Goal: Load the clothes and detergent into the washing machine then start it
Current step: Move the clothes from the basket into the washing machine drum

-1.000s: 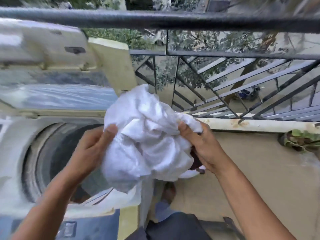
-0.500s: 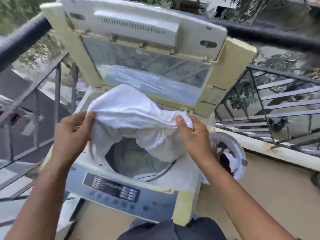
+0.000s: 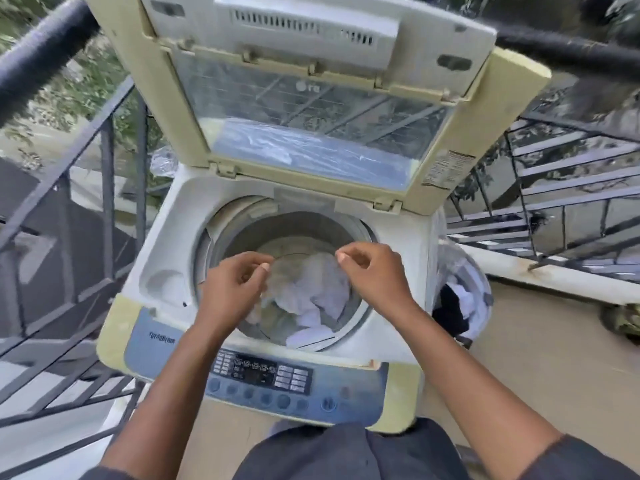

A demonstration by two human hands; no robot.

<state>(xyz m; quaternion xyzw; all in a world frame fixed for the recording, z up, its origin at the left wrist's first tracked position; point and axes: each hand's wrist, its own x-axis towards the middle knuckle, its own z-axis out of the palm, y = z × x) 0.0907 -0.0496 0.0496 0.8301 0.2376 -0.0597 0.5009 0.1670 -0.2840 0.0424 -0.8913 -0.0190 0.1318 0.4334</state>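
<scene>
While I watch from the head camera, nearest me lies the control panel [image 3: 260, 374] of the washing machine [image 3: 398, 327], its buttons untouched as far as I can judge, and just beyond it my two hands hover over the mouth of the drum [image 3: 294, 233]. My left hand [image 3: 231, 287] has its fingers loosely curled and grips nothing; my right hand [image 3: 370, 271] is the same, thumb and forefinger close together but with no cloth between them that I can see. Below them the white clothes [image 3: 313, 292] lie crumpled in the bottom of the drum, apart from both hands. I judge this fabric light, soft and limp, so it will sag and bunch wherever I take it; a gathered fistful from the middle of a heap should carry better than a pinch at one edge. To the right of the machine stands the laundry basket [image 3: 483, 271] with dark and white pieces inside, probably the next load to lift. Behind the drum the lid [image 3: 311, 109] stands open, and past it the balcony railing [image 3: 52, 39]
</scene>
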